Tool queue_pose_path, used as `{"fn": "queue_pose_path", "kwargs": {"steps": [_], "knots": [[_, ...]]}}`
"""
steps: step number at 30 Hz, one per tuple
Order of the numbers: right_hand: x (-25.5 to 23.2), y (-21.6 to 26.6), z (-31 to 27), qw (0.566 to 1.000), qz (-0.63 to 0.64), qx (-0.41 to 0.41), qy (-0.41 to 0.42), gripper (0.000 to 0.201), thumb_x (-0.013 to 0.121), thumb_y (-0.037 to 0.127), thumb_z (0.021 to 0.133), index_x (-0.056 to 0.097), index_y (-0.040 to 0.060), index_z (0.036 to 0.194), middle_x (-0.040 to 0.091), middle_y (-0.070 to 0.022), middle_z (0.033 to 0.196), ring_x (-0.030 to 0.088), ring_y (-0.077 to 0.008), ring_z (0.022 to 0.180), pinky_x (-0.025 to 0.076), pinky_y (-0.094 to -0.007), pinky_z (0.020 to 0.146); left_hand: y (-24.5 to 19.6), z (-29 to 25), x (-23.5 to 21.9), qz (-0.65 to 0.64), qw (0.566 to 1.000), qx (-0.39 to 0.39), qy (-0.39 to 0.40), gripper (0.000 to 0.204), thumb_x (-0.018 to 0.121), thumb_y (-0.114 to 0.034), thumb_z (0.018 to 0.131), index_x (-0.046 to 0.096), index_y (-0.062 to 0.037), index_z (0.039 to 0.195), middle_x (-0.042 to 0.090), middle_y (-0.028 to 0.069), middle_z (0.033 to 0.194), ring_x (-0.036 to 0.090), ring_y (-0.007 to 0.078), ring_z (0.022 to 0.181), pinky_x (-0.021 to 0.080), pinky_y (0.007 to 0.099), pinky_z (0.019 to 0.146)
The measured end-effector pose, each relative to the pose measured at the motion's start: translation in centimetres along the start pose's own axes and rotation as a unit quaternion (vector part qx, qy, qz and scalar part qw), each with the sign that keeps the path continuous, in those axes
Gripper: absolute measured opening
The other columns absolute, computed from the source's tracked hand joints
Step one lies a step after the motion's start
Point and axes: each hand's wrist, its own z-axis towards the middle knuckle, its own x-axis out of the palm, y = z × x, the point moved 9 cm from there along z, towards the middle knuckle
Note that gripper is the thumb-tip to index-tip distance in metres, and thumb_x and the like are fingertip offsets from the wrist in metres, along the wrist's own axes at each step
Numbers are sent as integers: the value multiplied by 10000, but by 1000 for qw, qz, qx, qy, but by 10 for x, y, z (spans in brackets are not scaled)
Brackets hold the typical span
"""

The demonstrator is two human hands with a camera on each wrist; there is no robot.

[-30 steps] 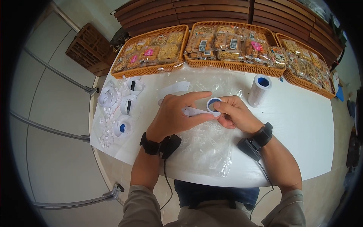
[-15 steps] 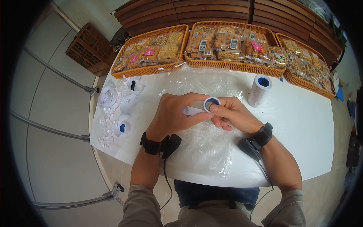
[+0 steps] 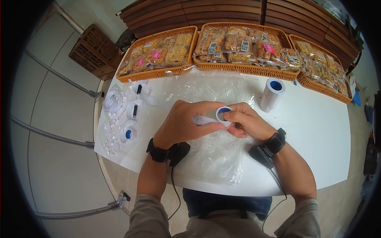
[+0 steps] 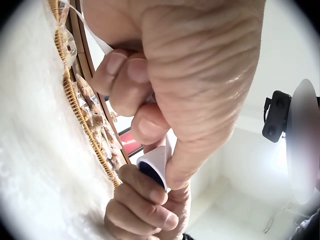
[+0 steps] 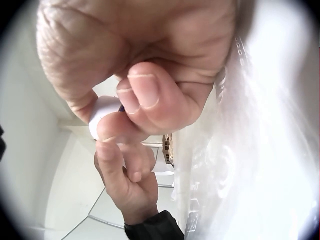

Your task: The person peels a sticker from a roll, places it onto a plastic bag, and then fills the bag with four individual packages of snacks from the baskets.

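Note:
A small white label roll (image 3: 224,123) with a blue core is between the two hands, above the middle of the table. My right hand (image 3: 250,119) grips it, thumb at the core opening and fingers curled beneath. From the roll a white paper strip (image 3: 201,119) runs into my left hand (image 3: 180,122), whose thumb and forefinger reach to the roll. In the left wrist view the other left fingers (image 4: 137,71) curl in toward the palm, and the strip passes by the thumb. The right fingertips (image 5: 145,92) are folded close to the roll in the right wrist view.
Clear plastic sheeting (image 3: 214,158) lies under the hands. A taller roll (image 3: 272,97) stands at right. Several unwound rolls, including one blue-cored roll (image 3: 129,131), lie among paper scraps at left. Wicker baskets (image 3: 166,73) of packaged snacks line the back.
The roll has shifted slightly and tipped in the right fingers. Behind the left hand, the strip's loose tail has swung left toward the unwound rolls.

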Motion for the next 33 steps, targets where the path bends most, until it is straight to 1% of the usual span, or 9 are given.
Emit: {"fn": "queue_pose_path", "kwargs": {"steps": [2,5,8,11,17,20,23,29,33], "knots": [[1,0,0,1000,5,-2,8,328,610,331,977,648,52,809,548,-6,569,421,-42,429,294,-202,391,-2,0,-1,22,999,23,-8,421,873,-269,740,714,-128,1103,725,55,794,657,184,588,479,274,573],[5,8,-1,1000,17,-22,5,318,607,327,986,662,55,831,550,3,583,439,-43,449,301,-201,404,-3,2,-6,20,999,21,-31,439,898,-181,684,739,-110,1086,683,7,693,573,81,527,428,214,545],[7,8,0,999,5,-37,10,308,605,330,995,673,62,859,544,12,590,436,-44,464,300,-203,416,-1,3,-12,17,997,34,-70,430,896,-169,681,731,-101,1072,627,-10,623,558,68,504,406,211,520],[7,6,2,999,2,-48,9,305,608,343,996,675,69,878,536,17,584,421,-45,463,292,-208,419,0,3,-11,28,997,31,-68,422,894,-164,681,725,-102,1064,615,-9,610,545,61,505,406,214,519],[3,4,0,999,35,-15,0,335,575,343,1004,625,68,819,513,8,558,389,-44,442,274,-218,407,2,3,-8,14,999,-15,-28,447,883,-155,702,728,-99,1118,635,2,637,525,53,518,404,209,527],[3,4,-1,999,40,-14,4,345,562,342,997,593,72,784,490,0,535,369,-48,424,261,-223,401,3,1,-6,-13,998,22,-51,464,877,-143,711,729,-97,1148,655,8,674,515,48,533,381,209,520],[3,7,-3,999,49,-6,0,335,562,332,984,583,70,776,471,-5,522,354,-52,413,250,-229,398,5,1,-5,-19,999,-5,-40,464,874,-133,712,731,-94,1152,673,5,717,478,40,542,360,213,512],[3,5,-4,999,32,8,7,317,561,305,972,574,67,763,469,-7,526,354,-51,416,250,-232,403,3,3,-6,-41,998,-39,-3,432,867,-116,714,737,-94,1126,529,-46,565,386,21,509,291,213,498],[4,6,-2,999,36,-9,10,359,570,359,992,602,60,796,487,-1,546,376,-50,433,264,-223,407,8,2,-8,-43,998,-39,-26,424,865,-110,713,733,-97,1116,461,-61,530,371,17,494,270,211,496]]}}
